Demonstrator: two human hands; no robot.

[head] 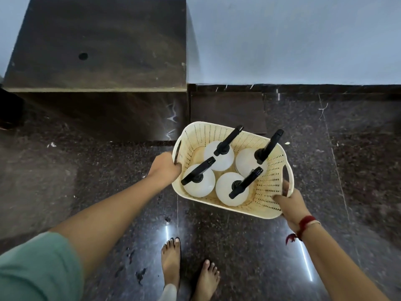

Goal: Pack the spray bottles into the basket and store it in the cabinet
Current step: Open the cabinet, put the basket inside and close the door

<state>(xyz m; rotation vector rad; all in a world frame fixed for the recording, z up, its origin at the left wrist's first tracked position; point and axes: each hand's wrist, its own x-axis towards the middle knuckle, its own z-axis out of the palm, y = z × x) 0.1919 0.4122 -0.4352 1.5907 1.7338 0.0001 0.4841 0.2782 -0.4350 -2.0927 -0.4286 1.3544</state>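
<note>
The floor (238, 246) is dark polished stone with fine speckles and some thin white veins. Bright streaks of light (306, 261) reflect on it, and a few small white scraps (51, 145) lie on the left part. A dark wooden cabinet (97, 46) stands at the upper left against a pale blue wall (293, 40). Its top has one small round hole (83, 56). A dark stone skirting (325, 89) runs along the foot of the wall.

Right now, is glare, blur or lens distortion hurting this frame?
Head view: bright light streaks glare off the polished floor; wide-angle bending curves the edges; the sleeve is soft; the basket, bottles and both hands stay clear.
</note>
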